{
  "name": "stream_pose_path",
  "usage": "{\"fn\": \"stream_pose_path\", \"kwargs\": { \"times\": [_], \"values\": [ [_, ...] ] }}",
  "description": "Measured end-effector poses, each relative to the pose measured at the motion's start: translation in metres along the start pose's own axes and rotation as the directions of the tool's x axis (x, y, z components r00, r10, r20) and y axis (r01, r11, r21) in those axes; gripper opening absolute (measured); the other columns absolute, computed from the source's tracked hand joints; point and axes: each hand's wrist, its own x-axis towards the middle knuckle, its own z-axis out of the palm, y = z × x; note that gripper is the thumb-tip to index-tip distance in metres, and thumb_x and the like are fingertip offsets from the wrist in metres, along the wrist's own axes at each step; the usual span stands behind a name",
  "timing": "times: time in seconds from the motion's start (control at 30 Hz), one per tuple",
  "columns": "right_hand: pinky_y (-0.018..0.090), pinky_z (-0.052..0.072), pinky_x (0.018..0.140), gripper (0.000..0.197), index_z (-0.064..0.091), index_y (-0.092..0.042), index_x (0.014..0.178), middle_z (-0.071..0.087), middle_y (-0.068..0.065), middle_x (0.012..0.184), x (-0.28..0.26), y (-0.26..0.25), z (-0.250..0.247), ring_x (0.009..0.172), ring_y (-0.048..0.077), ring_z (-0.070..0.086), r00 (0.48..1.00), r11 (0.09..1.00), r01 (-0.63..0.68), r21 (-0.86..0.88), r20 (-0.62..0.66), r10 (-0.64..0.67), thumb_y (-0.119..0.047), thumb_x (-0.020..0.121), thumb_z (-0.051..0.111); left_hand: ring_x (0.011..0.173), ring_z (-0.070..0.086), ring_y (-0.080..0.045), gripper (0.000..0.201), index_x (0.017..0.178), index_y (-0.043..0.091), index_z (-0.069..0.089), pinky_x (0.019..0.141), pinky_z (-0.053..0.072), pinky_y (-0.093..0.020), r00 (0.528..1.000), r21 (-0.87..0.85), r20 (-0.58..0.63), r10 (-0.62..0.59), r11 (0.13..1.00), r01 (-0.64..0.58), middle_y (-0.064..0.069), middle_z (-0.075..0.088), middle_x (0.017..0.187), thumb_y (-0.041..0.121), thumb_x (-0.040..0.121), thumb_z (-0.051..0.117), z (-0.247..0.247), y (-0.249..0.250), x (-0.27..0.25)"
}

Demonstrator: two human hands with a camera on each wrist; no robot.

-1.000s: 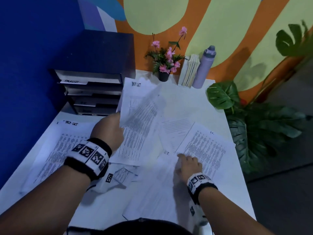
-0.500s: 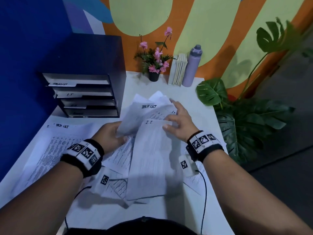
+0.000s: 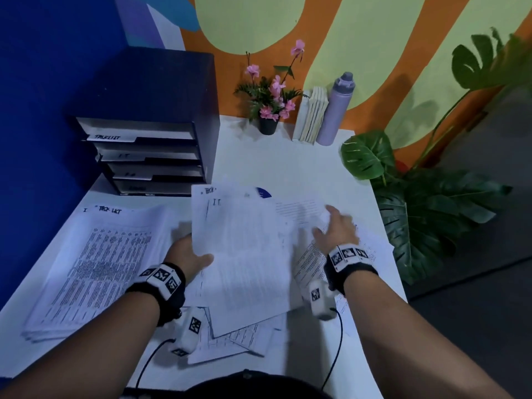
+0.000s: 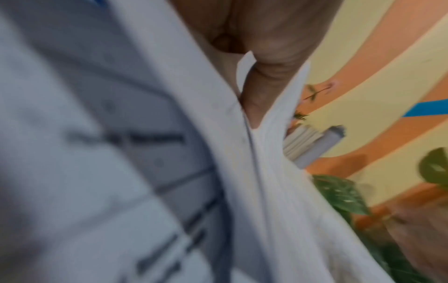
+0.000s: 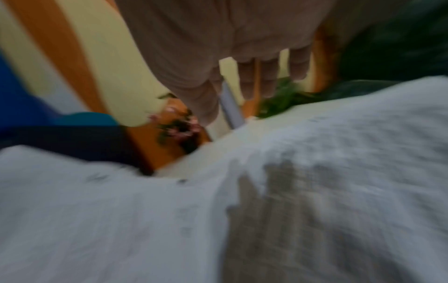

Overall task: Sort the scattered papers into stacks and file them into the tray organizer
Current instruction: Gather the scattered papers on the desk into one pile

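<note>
Sorting printed sheets on the white desk (image 3: 288, 162)

The left hand (image 3: 187, 254) pinched a thin sheaf of papers (image 3: 244, 254) mid-desk; the right hand (image 3: 336, 228), fingers (image 5: 269, 76) straight and released, hovered over loose sheets (image 3: 311, 254); the boxy dark tray organizer (image 3: 149, 145) stood rear-left.

A white table (image 3: 288, 165) stands against a wall painted in orange and pale green shapes (image 3: 374, 38), with a deep blue wall (image 3: 43, 82) on the left. At the table's far edge — a pink potted flower (image 3: 270, 93), upright books (image 3: 312, 113), a lilac bottle (image 3: 335, 108). Big-leafed plants (image 3: 431, 211) crowd the right side, over dark grey floor (image 3: 475, 326).
</note>
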Motion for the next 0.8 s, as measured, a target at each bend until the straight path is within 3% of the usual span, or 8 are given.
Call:
{"fn": "stream_pose_path", "kwargs": {
  "times": [0.1, 0.2, 0.33, 0.43, 0.5, 0.6, 0.7, 0.8],
  "values": [
    [0.059, 0.028, 0.107, 0.08, 0.017, -0.038, 0.145, 0.026, 0.017, 0.144, -0.012, 0.057, 0.014, 0.13, 0.04, 0.031, 0.887, 0.891, -0.437, -0.125, 0.104, 0.449, -0.052, 0.081, 0.062, 0.11, 0.059, -0.03, 0.049, 0.132, 0.008, 0.05, 0.089, 0.045, -0.029, 0.996, 0.074, -0.009, -0.09, 0.993, 0.09, -0.013, 0.062, 0.123, 0.008, 0.085, 0.066, 0.004, -0.019, 0.009],
    [0.061, 0.029, 0.105, 0.092, 0.007, -0.036, 0.148, 0.024, 0.02, 0.139, -0.024, 0.086, 0.036, 0.128, 0.041, 0.028, 0.788, 0.786, -0.59, -0.185, 0.08, 0.611, -0.061, 0.078, 0.061, 0.099, 0.059, -0.031, 0.048, 0.131, 0.009, 0.048, 0.08, 0.046, -0.028, 0.99, 0.155, 0.01, -0.142, 0.978, 0.139, -0.015, 0.063, 0.116, 0.006, 0.085, 0.06, 0.008, -0.031, 0.017],
    [0.054, 0.036, 0.101, 0.103, -0.012, -0.04, 0.148, 0.026, 0.021, 0.138, -0.016, 0.085, 0.041, 0.123, 0.04, 0.036, 0.767, 0.776, -0.618, -0.122, 0.121, 0.63, -0.043, 0.081, 0.066, 0.085, 0.057, -0.029, 0.054, 0.135, 0.015, 0.037, 0.074, 0.046, -0.027, 0.974, 0.161, 0.026, -0.225, 0.963, 0.218, -0.012, 0.059, 0.098, -0.003, 0.086, 0.048, 0.01, -0.041, 0.025],
    [0.055, 0.036, 0.103, 0.099, -0.01, -0.034, 0.15, 0.016, 0.02, 0.147, -0.014, 0.083, 0.04, 0.127, 0.042, 0.034, 0.743, 0.747, -0.665, -0.019, 0.083, 0.664, -0.031, 0.083, 0.063, 0.08, 0.055, -0.023, 0.056, 0.136, 0.013, 0.038, 0.074, 0.048, -0.029, 0.969, 0.142, 0.004, -0.247, 0.959, 0.244, -0.007, 0.058, 0.096, -0.004, 0.083, 0.049, 0.008, -0.048, 0.029],
    [0.056, 0.033, 0.104, 0.094, -0.005, -0.031, 0.15, 0.018, 0.019, 0.144, -0.014, 0.078, 0.042, 0.127, 0.042, 0.032, 0.756, 0.758, -0.652, -0.013, 0.06, 0.652, -0.039, 0.084, 0.061, 0.078, 0.054, -0.022, 0.059, 0.136, 0.013, 0.04, 0.068, 0.044, -0.028, 0.969, 0.127, -0.031, -0.245, 0.961, 0.246, -0.004, 0.057, 0.094, -0.005, 0.081, 0.05, 0.008, -0.051, 0.03],
    [0.054, 0.03, 0.104, 0.096, -0.006, -0.033, 0.151, 0.026, 0.018, 0.136, -0.013, 0.062, 0.043, 0.125, 0.039, 0.031, 0.797, 0.8, -0.596, -0.069, 0.074, 0.6, -0.059, 0.083, 0.057, 0.087, 0.053, -0.026, 0.056, 0.134, 0.012, 0.044, 0.074, 0.044, -0.03, 0.965, 0.082, -0.06, -0.256, 0.962, 0.26, -0.007, 0.056, 0.1, -0.007, 0.081, 0.049, 0.009, -0.052, 0.03],
    [0.05, 0.03, 0.103, 0.098, -0.013, -0.037, 0.149, 0.029, 0.017, 0.132, -0.006, 0.054, 0.048, 0.122, 0.036, 0.034, 0.823, 0.831, -0.543, -0.12, 0.122, 0.555, -0.053, 0.084, 0.058, 0.091, 0.054, -0.027, 0.054, 0.132, 0.012, 0.047, 0.079, 0.045, -0.031, 0.963, 0.06, -0.057, -0.264, 0.962, 0.267, -0.009, 0.057, 0.104, -0.007, 0.081, 0.049, 0.01, -0.052, 0.029],
    [0.05, 0.036, 0.104, 0.097, -0.011, -0.035, 0.15, 0.027, 0.023, 0.141, 0.0, 0.053, 0.047, 0.124, 0.041, 0.038, 0.815, 0.832, -0.552, -0.062, 0.175, 0.553, -0.033, 0.086, 0.061, 0.093, 0.056, -0.028, 0.056, 0.133, 0.013, 0.047, 0.079, 0.047, -0.032, 0.964, 0.04, -0.047, -0.261, 0.964, 0.263, -0.011, 0.06, 0.108, -0.007, 0.08, 0.049, 0.011, -0.056, 0.03]
  ]
}}
